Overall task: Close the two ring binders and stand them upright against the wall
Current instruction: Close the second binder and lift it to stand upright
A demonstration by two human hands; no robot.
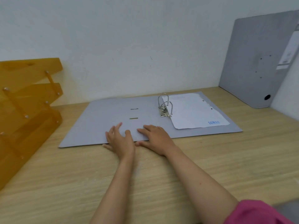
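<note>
A grey ring binder (103, 120) lies open and flat on the wooden desk (145, 175), its metal rings (165, 104) standing up at the middle and a white sheet (194, 110) on its right half. My left hand (120, 140) and my right hand (155, 138) rest side by side with fingers spread on the binder's near edge, on the left cover. A second grey binder (254, 62) stands shut and upright at the far right, leaning in the corner against the wall.
An orange translucent stack of letter trays (27, 110) stands at the left edge of the desk, close to the open binder's left cover. The white wall (129, 38) runs along the back of the desk.
</note>
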